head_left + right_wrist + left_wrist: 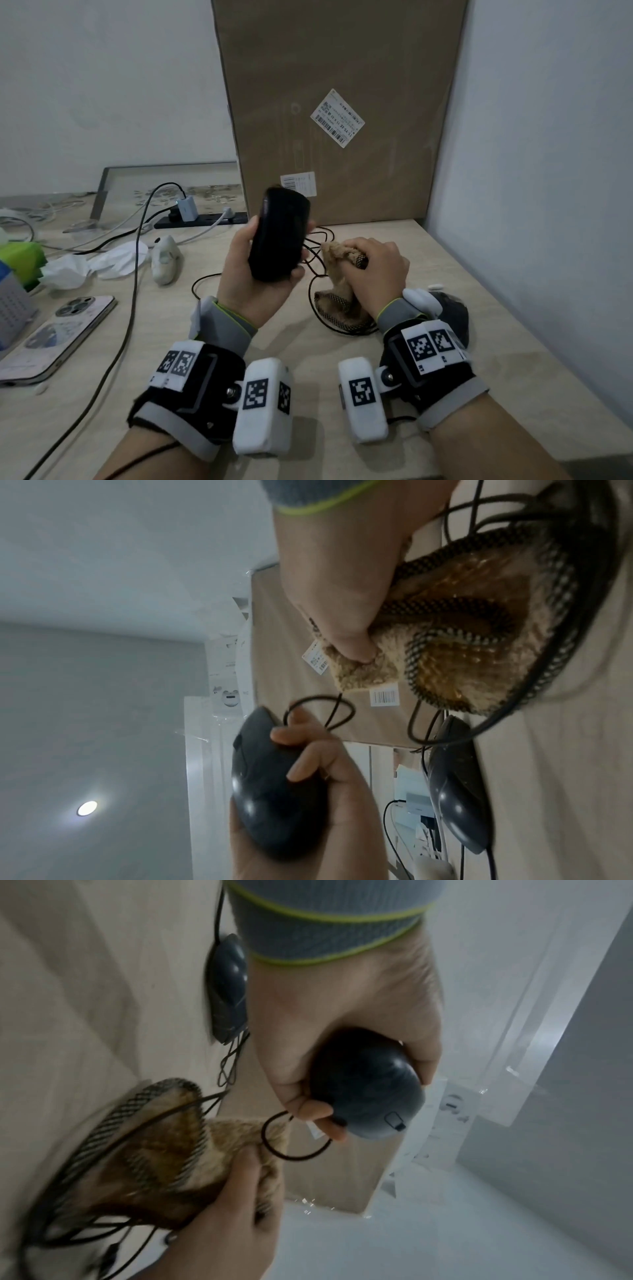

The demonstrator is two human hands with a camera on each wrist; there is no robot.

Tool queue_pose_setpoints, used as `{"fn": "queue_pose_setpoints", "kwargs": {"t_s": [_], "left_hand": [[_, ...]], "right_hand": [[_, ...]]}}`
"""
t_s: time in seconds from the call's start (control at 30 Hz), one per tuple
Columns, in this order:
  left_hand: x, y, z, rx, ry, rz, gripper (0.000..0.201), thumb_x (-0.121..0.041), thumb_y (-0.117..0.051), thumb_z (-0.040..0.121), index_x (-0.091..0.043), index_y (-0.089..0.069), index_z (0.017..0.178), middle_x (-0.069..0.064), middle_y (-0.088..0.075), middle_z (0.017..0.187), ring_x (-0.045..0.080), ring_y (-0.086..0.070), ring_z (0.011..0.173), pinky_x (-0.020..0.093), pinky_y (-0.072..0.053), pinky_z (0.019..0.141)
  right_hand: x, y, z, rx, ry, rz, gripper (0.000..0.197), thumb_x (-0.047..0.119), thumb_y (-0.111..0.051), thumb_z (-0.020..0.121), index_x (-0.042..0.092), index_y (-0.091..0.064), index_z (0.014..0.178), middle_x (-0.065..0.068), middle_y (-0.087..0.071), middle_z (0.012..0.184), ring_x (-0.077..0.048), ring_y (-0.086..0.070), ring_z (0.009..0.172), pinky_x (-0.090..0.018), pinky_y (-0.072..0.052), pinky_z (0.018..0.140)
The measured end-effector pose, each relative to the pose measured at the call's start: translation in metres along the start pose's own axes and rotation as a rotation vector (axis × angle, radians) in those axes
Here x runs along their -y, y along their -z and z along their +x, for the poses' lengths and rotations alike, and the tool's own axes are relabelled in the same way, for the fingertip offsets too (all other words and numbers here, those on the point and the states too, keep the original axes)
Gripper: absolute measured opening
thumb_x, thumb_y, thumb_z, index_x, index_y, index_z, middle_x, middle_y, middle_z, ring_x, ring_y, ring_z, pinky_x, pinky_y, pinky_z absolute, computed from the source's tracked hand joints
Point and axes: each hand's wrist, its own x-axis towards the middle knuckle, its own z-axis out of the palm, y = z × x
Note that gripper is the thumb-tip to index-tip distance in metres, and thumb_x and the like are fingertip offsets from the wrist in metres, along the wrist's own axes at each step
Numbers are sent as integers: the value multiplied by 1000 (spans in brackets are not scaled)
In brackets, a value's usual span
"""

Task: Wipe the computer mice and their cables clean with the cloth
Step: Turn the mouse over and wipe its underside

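My left hand (246,274) grips a black mouse (279,236) and holds it tilted up above the table. Its thin black cable (294,1156) loops out from under the fingers of that hand. To the right, my right hand (373,267) clutches a bunched tan cloth (337,274) with a dark checked edge. The cloth hangs onto a tangle of black cable (318,318) on the table. A second dark mouse (452,315) lies on the table behind my right wrist. It also shows in the wrist views as the second mouse (227,988) (455,785). Cloth and held mouse are a little apart.
A tall cardboard box (335,102) stands against the wall right behind the hands. On the left lie a phone (58,335), crumpled tissue (96,265), a white mouse-like object (166,258), a power strip (202,219) and a long black cable (130,308). A wall (548,171) borders the table's right side.
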Motion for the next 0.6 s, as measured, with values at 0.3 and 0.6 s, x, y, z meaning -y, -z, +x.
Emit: {"fn": "queue_pose_setpoints", "kwargs": {"t_s": [0.3, 0.6], "left_hand": [[-36, 33, 0, -232, -239, -98, 49, -49, -44, 85, -18, -54, 121, 4, -60, 102, 14, -57, 74, 20, -41, 56], [4, 5, 3, -94, 137, 75, 49, -47, -39, 92, -11, -65, 113, 12, -64, 104, 18, -58, 74, 23, -43, 58]], "right_hand": [[-10, -2, 4, -179, -195, 231, 15, 22, -60, 82, 21, -65, 96, -1, -67, 86, -29, -59, 92, -38, -46, 82], [-2, -2, -1, -85, -17, 442, 8, 16, -63, 84, 17, -67, 91, 7, -67, 78, -12, -61, 76, -23, -48, 69]]}}
